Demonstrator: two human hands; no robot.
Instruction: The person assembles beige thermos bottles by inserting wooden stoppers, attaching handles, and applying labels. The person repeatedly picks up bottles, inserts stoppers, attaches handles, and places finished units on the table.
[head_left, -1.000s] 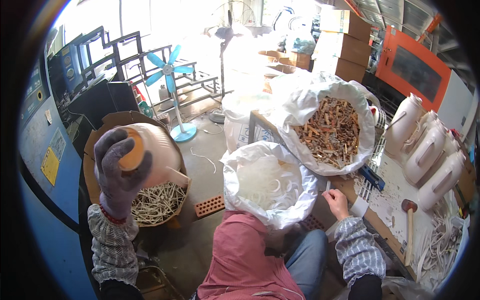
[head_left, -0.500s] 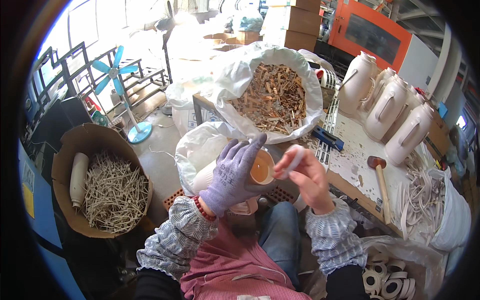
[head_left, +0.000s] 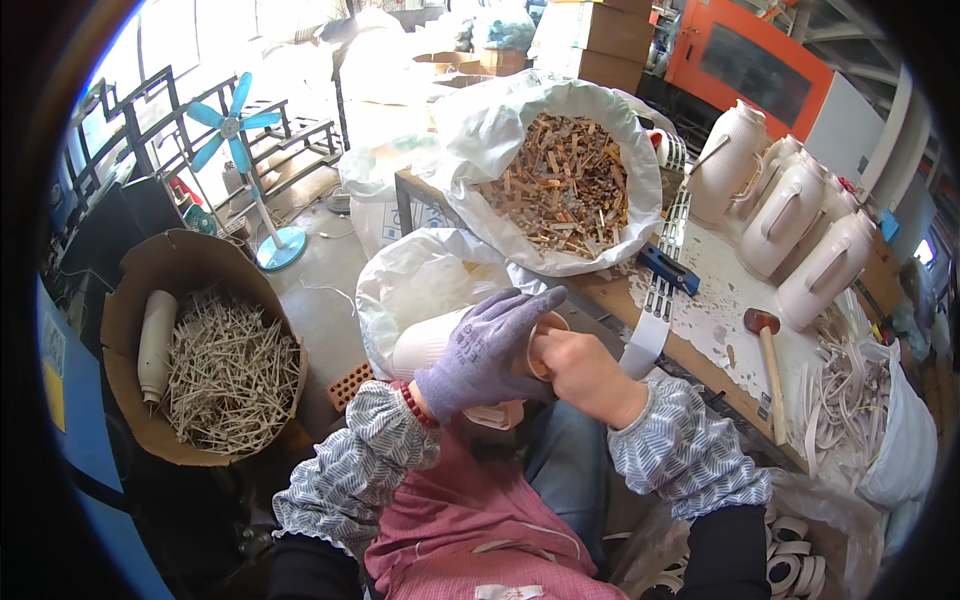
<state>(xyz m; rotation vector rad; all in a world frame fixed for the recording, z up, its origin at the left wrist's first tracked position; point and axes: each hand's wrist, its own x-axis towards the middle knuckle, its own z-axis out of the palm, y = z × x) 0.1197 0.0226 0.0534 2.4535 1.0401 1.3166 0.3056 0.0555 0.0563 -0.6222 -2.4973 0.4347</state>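
A cream, ribbed jug body (head_left: 425, 345) lies on its side above my lap, its open end toward the right. My left hand (head_left: 485, 350), in a grey-purple glove, is wrapped around it near that end, fingers stretched along the top. My bare right hand (head_left: 588, 375) is closed at the mouth (head_left: 562, 320), its fingertips reaching into the opening. What those fingers hold is hidden. Below my left hand, a pale handle-like part (head_left: 495, 415) sticks out.
A white sack (head_left: 640, 190) of brown scraps stands ahead. On the right bench (head_left: 700, 345) are a blue-handled tool (head_left: 668, 270), a mallet (head_left: 768, 365) and several cream jugs (head_left: 800, 220). A carton (head_left: 125, 340) of thin sticks stands left; white rings (head_left: 785, 570) lie lower right.
My right hand has moved left to the jug's mouth and closed there; the small white piece it held is now out of sight. My left hand keeps its grip on the jug.
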